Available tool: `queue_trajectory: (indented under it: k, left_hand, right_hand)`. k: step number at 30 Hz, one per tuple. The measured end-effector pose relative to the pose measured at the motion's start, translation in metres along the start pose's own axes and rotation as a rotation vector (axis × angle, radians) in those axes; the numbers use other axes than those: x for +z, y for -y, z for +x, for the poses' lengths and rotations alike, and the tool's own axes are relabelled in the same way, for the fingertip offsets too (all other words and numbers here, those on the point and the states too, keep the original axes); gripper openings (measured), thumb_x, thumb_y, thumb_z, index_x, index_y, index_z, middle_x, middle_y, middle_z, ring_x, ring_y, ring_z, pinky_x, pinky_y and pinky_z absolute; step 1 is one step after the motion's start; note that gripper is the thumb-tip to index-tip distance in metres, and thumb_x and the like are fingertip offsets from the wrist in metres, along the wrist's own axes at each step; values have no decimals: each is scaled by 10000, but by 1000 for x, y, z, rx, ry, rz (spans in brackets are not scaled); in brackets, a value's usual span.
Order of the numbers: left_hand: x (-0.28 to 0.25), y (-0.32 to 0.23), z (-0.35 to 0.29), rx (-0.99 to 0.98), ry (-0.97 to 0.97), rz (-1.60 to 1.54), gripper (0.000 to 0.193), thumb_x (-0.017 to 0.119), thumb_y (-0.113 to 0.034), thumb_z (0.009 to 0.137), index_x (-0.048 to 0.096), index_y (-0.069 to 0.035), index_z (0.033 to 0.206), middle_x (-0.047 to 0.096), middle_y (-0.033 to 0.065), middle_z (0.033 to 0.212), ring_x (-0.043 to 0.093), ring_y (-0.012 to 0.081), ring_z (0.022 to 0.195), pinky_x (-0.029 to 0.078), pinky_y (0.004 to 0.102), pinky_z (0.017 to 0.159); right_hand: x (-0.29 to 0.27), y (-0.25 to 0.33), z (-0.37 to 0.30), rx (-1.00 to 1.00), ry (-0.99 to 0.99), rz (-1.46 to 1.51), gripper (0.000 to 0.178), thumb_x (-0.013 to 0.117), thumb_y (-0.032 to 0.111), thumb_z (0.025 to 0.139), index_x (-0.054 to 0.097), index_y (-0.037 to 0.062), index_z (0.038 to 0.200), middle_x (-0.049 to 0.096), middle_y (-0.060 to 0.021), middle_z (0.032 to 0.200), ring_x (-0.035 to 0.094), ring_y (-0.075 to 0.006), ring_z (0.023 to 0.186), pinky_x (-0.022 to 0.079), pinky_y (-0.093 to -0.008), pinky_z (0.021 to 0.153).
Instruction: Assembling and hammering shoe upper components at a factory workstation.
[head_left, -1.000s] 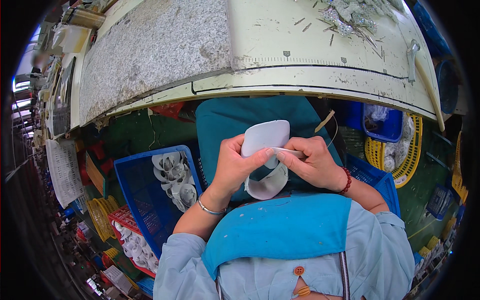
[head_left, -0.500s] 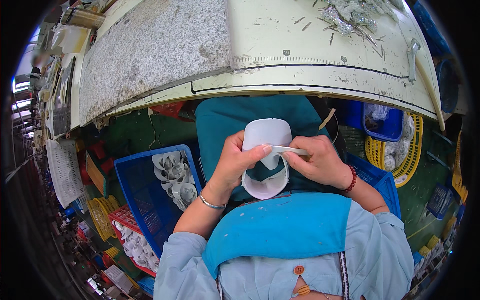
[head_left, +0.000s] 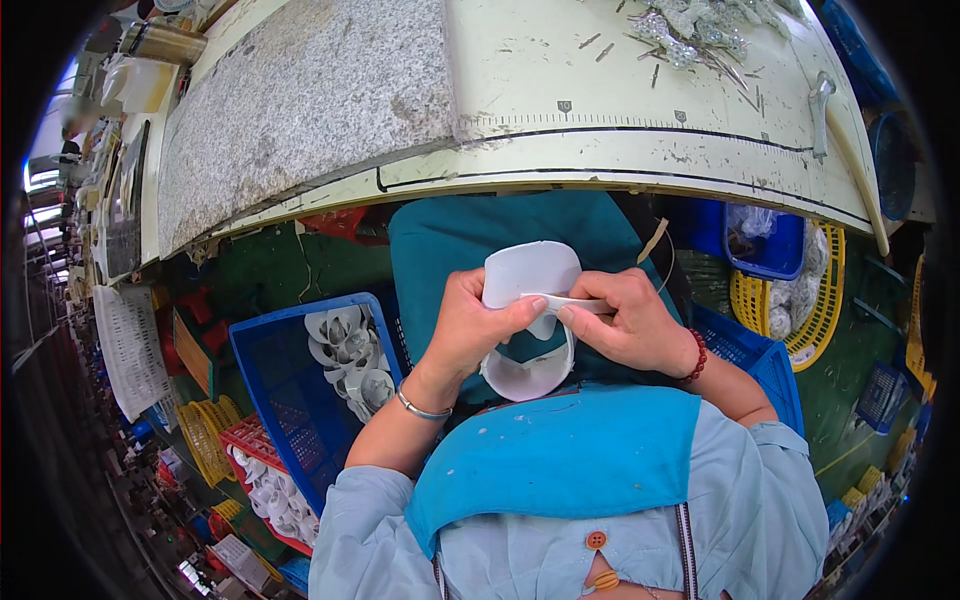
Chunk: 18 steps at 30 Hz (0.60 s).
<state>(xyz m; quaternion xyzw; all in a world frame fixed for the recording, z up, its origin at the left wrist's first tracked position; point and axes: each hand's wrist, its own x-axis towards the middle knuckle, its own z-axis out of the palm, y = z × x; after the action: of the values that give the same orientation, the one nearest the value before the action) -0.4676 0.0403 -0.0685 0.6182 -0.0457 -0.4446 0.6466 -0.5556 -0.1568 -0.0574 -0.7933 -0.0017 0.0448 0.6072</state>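
Note:
Above my lap I hold a white moulded piece [head_left: 530, 272], with a broad curved plate at its top and an open, ring-like band below. My left hand [head_left: 470, 322] is closed around its left side, thumb laid across the middle. From the right, my right hand [head_left: 638, 325] pinches a narrow white strip [head_left: 583, 303] that crosses the piece, the two thumbs nearly meeting there. Whether this strip is part of the piece or a separate tool, I cannot tell. Teal cloth [head_left: 430, 235] lies beneath it over my lap.
Ahead runs a worktable edge [head_left: 620, 165] with a granite slab [head_left: 320, 110] and scattered metal bits [head_left: 690, 40]. White pieces lie in a blue crate [head_left: 265, 345] at my left. Another blue crate [head_left: 770, 385] and a yellow basket [head_left: 830, 300] stand at right.
My right thumb has slid slightly left along the strip, closer to my left thumb. The white piece has tilted a little; both hands keep their hold.

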Motion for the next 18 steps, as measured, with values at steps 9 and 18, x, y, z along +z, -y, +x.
queue_trajectory:
  k: [9,18]
  left_hand:
    - [11,-3,-5,154,-65,31,294,771,-174,768,679,27,963,681,42,810,602,62,691,498,213,591]
    - [22,-7,-13,335,-152,154,199,744,-78,718,681,27,876,681,41,780,605,70,700,491,224,603]
  right_hand:
    - [6,2,3,13,-5,47,200,623,144,849,589,4,710,531,-83,527,485,-135,430,356,-282,426]
    - [10,6,4,9,-43,87,189,612,118,823,568,8,676,483,-69,500,456,-118,422,338,-274,416]
